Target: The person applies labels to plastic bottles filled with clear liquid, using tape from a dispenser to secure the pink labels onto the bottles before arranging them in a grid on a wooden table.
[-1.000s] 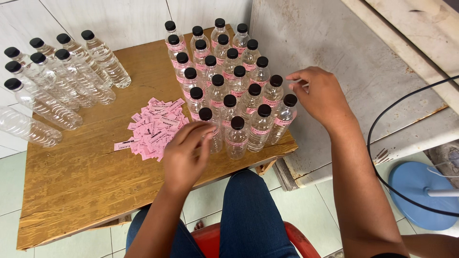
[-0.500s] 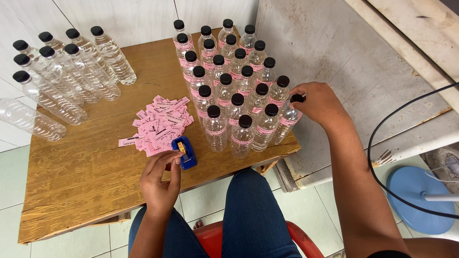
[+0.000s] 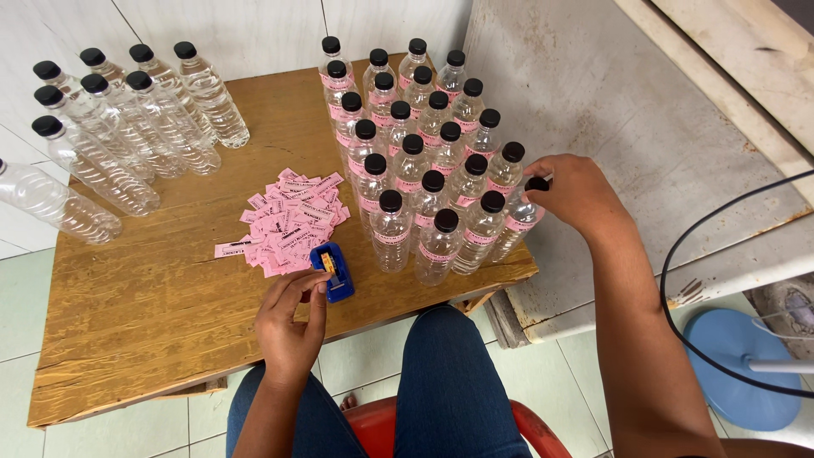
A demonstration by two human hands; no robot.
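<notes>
Pinching the bottle cap (image 3: 536, 183), my right hand (image 3: 577, 191) steadies it; left hand (image 3: 292, 326) fingers the tape dispenser (image 3: 333, 270), labels (image 3: 288, 219) just beyond; labelling, I judge; next needs tape pulled.

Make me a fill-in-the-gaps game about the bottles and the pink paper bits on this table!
1. The left hand touches a small tape dispenser coloured ____.
2. The right hand grips a clear plastic bottle by its black ____.
3. The heap of paper labels is coloured ____.
4. Everything rests on a table made of ____.

Missing words: blue; cap; pink; wood.
</notes>
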